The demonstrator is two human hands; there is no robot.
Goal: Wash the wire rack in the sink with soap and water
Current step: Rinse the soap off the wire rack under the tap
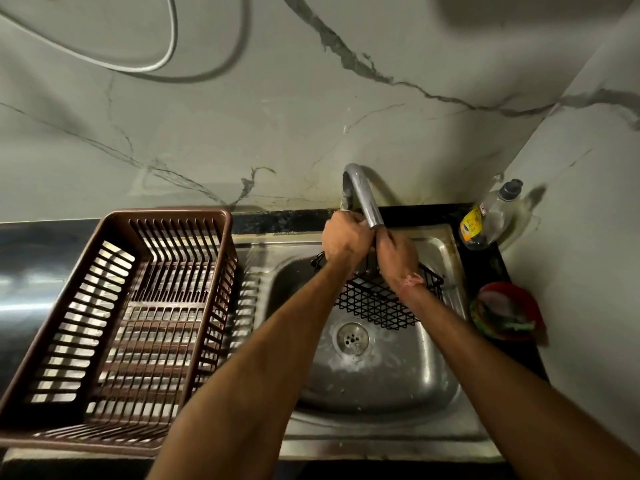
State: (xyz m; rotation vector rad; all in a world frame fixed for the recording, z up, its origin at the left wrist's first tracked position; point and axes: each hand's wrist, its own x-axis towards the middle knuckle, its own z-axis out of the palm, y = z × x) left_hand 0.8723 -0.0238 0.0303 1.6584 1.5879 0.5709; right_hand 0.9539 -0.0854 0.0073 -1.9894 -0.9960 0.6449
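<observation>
The dark counter (20, 251) holds a brown basket (114, 327), a steel sink (381, 441), a soap bottle (488, 220) and a red bowl (509, 311).

Both arms reach forward, left hand (346, 239) and right hand (398, 258) pressed together, fingers (388, 235) curled.

Black wire rack (377, 303), diamond mesh, tilted in steel sink (381, 386)
</observation>
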